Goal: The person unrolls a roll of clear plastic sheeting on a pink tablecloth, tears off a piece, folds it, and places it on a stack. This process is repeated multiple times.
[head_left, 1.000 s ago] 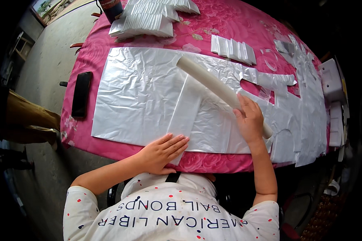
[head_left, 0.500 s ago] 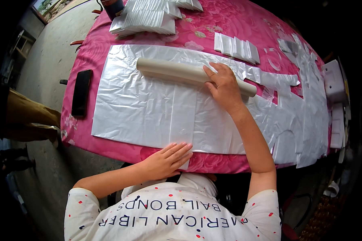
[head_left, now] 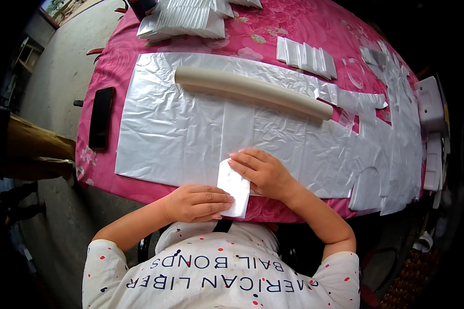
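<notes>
A folded white plastic bag (head_left: 233, 191) stands out as a narrow packet at the table's near edge, above the larger flat plastic sheet. My left hand (head_left: 198, 202) grips its lower left side, fingers bent over it. My right hand (head_left: 262, 172) holds its upper right edge with the fingertips; the thumb is hidden. Under and beyond both hands lies the wide sheet of shiny white plastic bags (head_left: 165, 123), creased down its middle. A long beige tube (head_left: 252, 92) rests across the sheet's far part, touched by neither hand.
A black phone (head_left: 102, 117) lies at left on the pink flowered tablecloth (head_left: 273, 31). Stacks of folded bags (head_left: 183, 23) sit at the far left, and a smaller row (head_left: 307, 57) at the far side. Loose plastic (head_left: 397, 149) covers the right end, beside white containers (head_left: 429, 103).
My right hand has left the tube and come nearer, onto the packet. My left hand, flat before, now bends over the packet, which has come up into view between both hands.
</notes>
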A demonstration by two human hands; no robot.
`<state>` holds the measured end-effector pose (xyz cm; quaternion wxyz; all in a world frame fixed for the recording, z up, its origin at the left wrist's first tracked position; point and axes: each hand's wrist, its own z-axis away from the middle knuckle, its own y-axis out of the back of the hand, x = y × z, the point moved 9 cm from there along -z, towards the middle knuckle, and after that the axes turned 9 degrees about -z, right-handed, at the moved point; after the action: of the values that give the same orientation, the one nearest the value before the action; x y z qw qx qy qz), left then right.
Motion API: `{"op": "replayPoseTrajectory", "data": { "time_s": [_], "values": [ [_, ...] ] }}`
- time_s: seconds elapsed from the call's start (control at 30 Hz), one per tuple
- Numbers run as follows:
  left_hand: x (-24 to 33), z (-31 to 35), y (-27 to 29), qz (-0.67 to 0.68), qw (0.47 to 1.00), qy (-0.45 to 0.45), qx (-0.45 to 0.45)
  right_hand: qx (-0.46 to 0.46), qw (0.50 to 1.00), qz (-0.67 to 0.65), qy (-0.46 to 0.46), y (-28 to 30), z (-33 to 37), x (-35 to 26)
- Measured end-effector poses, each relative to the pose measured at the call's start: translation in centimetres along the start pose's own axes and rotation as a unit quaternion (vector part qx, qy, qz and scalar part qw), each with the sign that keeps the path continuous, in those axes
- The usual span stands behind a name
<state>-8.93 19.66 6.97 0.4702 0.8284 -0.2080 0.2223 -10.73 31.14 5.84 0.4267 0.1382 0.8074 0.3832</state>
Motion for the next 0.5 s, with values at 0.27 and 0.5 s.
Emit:
{"op": "replayPoseTrajectory", "data": {
  "time_s": [0.27,0.5],
  "values": [
    [-4.8,-1.7,0.7,-0.112,0.984,0.124,-0.067,0.074,0.997,0.022,-0.018,1.0,0.3,0.2],
    [-8.2,-0.9,1.7,0.110,0.950,0.284,0.063,0.117,0.871,-0.277,-0.388,0.9,1.3,6.8]
  ]
}}
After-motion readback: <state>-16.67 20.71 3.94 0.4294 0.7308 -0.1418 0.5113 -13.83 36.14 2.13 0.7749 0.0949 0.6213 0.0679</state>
